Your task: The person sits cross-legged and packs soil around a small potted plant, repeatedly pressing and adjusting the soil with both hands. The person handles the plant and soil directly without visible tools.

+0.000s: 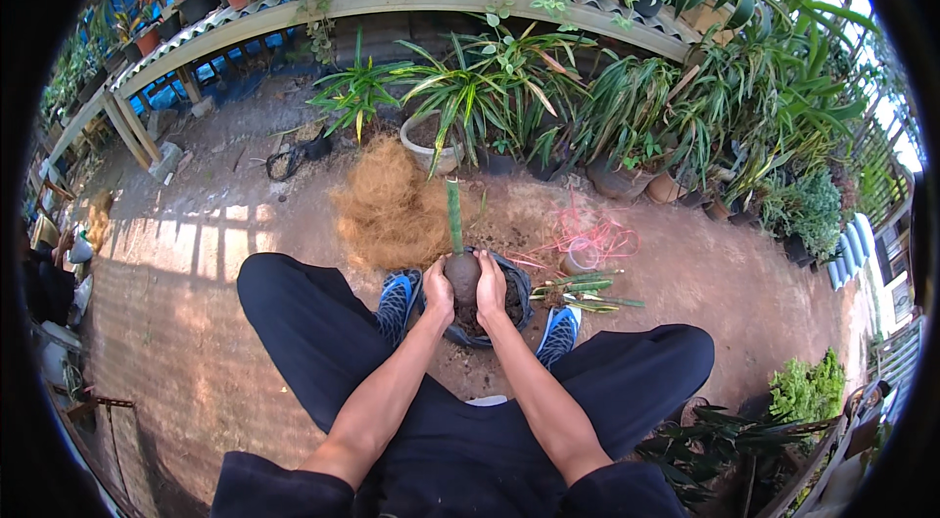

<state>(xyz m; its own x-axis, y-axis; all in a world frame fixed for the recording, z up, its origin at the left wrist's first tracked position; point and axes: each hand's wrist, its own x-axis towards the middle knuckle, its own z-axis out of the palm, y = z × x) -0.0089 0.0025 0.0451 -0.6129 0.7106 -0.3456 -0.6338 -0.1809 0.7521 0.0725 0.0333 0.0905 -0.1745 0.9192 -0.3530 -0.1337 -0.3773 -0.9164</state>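
Between my two palms sits a round brown ball of soil (463, 280), with a stiff green plant cutting (454, 214) standing upright out of its far side. My left hand (438, 291) is curved around the ball's left side, and my right hand (491, 289) cups its right side. Under the ball is a black plastic bag (519, 295) of dark soil, standing between my feet. Part of the bag and its soil is hidden by my hands and the ball.
A heap of tan coconut fibre (392, 214) lies just beyond my left foot. Pink plastic string (607, 236) is tangled around a clear cup (583, 256). Loose green cuttings (592, 293) lie right of the bag. Potted plants and a white pot (431, 141) line the far side.
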